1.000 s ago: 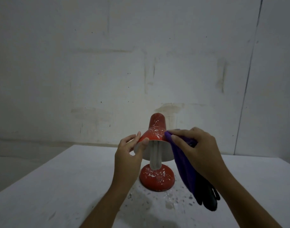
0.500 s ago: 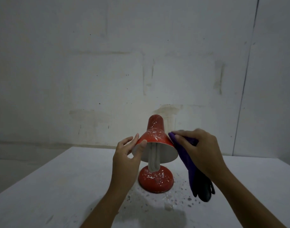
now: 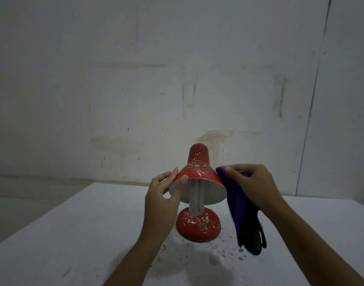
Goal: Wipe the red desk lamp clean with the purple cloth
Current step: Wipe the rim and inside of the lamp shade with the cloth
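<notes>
With the left hand pinching the shade rim of the red desk lamp on the table, the right hand grips the purple cloth against the shade's right edge; the wiping step is under way, and the next stroke probably must cross the speckled shade.

so all you really get of the person is 2 forearms coming up from the bottom of the shot, plus the left hand and the right hand. both arms are bare right down to the frame edge, no sleeve or cuff showing anywhere. no watch, no bracelet, no rings that i can make out, no gloves. fingernails look short and plain, though the light's pretty dim so fine detail is hard to call.
</notes>
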